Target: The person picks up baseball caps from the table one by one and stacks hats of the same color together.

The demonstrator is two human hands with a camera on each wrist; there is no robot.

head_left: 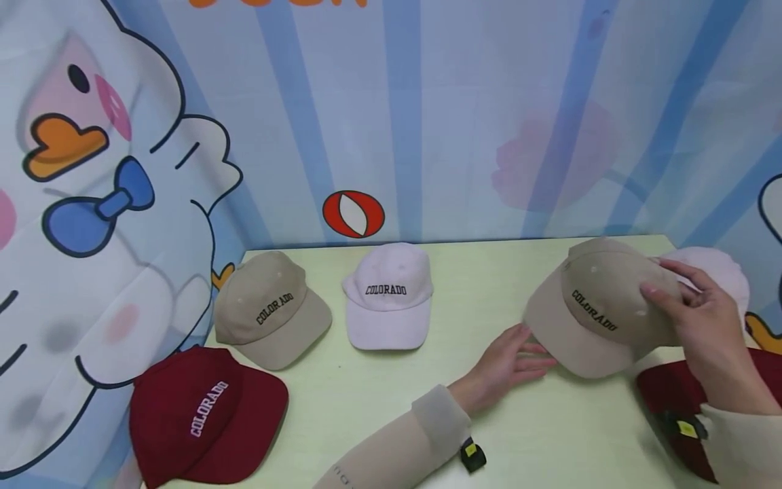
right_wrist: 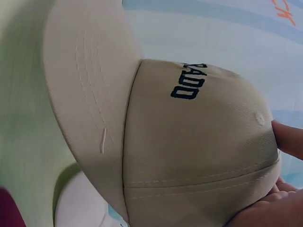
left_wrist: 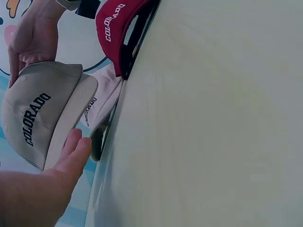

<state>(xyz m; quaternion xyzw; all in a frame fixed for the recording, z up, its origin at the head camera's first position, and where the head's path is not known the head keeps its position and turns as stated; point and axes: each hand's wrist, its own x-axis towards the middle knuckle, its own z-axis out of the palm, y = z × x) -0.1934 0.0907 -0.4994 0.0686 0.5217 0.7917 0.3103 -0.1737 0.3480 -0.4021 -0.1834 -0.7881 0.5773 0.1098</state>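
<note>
At lower right of the frame, an onlooker sees a maroon cap (head_left: 666,388), partly hidden by the right sleeve (head_left: 739,441) and cut off. Left hand (head_left: 504,367): fingers extended, slightly spread beside the beige cap (head_left: 629,299); contact cannot be told. Right hand (head_left: 711,312): thumb and fingers pinch that cap, centre right, brim pointing lower left, long axis rising rightward. Beyond, a white cap (head_left: 727,270), partly covered.

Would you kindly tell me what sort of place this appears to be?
Probably a small tabletop display or filming set-up indoors, judging by the cartoon-printed backdrop behind a pale table and the several COLORADO caps arranged there.
</note>
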